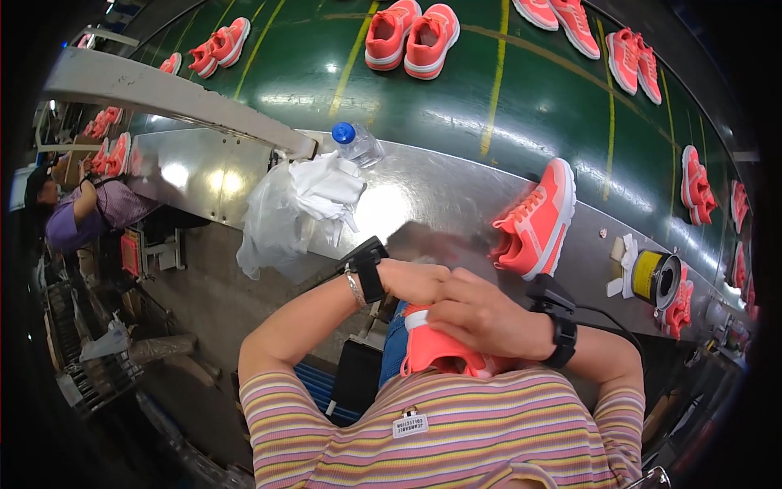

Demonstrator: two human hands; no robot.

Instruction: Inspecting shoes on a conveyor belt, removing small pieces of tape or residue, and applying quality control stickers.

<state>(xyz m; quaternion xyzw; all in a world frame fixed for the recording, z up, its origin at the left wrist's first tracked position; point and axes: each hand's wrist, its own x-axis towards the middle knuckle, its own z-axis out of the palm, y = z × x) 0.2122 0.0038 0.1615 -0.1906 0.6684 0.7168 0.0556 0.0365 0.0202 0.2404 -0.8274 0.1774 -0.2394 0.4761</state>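
Green conveyor (550,122) carrying coral shoes (446,33) runs beyond a metal bench (456,189). Just before the striped shirt (456,424), at the lap, sits one shoe (430,349): coral, white-trimmed, its opening toward the body. The right hand's (489,318) fingers curl over it; the left hand's (414,281) fingers are mostly hidden, their hold unclear.

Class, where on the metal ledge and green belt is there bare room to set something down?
Bare: the metal ledge between the bottle and lone shoe; the green belt between the upper shoe pair and that ledge. Crowded: around the bottle and plastic bag, and around the yellow roll.
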